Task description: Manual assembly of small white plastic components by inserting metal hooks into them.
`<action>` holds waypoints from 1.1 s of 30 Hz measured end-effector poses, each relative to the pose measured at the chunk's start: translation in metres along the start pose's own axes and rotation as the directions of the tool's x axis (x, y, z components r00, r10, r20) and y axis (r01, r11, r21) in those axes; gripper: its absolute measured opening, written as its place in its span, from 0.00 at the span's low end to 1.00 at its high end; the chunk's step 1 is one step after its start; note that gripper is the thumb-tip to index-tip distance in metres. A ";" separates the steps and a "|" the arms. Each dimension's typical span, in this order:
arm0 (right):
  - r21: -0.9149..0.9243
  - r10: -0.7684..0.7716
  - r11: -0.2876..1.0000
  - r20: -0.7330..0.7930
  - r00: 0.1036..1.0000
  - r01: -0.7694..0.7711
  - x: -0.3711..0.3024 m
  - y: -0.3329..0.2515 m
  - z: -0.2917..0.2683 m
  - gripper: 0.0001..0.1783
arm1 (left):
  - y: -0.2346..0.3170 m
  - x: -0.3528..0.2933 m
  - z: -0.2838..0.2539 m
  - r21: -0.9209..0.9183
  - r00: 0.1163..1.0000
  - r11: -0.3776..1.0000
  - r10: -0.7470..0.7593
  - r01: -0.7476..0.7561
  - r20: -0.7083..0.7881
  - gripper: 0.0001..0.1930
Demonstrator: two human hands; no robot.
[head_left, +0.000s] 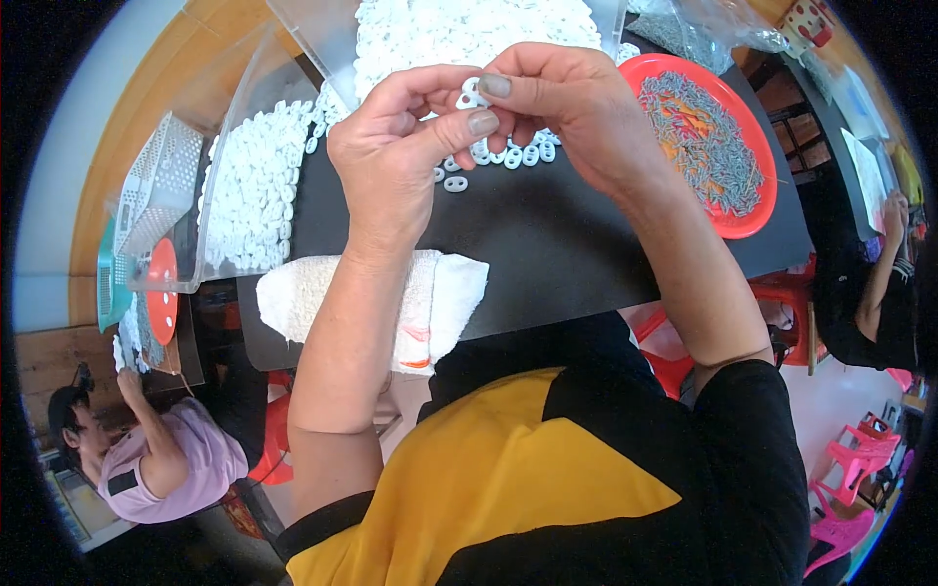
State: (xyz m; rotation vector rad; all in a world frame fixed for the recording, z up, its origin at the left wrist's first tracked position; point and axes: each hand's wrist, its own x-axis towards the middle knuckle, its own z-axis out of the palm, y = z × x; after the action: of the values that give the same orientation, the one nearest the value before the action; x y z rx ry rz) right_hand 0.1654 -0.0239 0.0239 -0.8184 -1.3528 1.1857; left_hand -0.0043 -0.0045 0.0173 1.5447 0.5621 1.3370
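Observation:
Over the black table, my left hand (389, 161) pinches a small white plastic piece with two holes (471, 96) between thumb and fingers. My right hand (588, 109) closes on the same piece from the other side, its thumb pressed against the upper end. Whether a screw is also in the fingers is hidden. Several loose white two-holed pieces (455, 184) lie on the table just beneath my hands. Right of my right hand, grey screws (705, 137) lie spread in a round red tray (765, 200).
White pieces fill a clear bin (614, 21) ahead and another clear bin (201, 256) at left. A folded white towel (459, 293) lies at the near edge. Farther left, a person (171, 454) sits beside baskets; another person's arm (884, 264) shows at far right.

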 end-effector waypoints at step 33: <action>0.185 0.163 0.964 0.154 0.975 -0.190 -0.003 0.002 0.006 0.14 | -0.005 -0.001 0.001 -0.102 0.997 0.993 0.056 -0.060 -0.048 0.08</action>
State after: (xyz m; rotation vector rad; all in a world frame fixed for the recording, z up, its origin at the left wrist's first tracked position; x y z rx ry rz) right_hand 0.1594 -0.0276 0.0217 -0.7356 -1.2654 1.5157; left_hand -0.0020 -0.0034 0.0124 1.4589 0.4712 1.4263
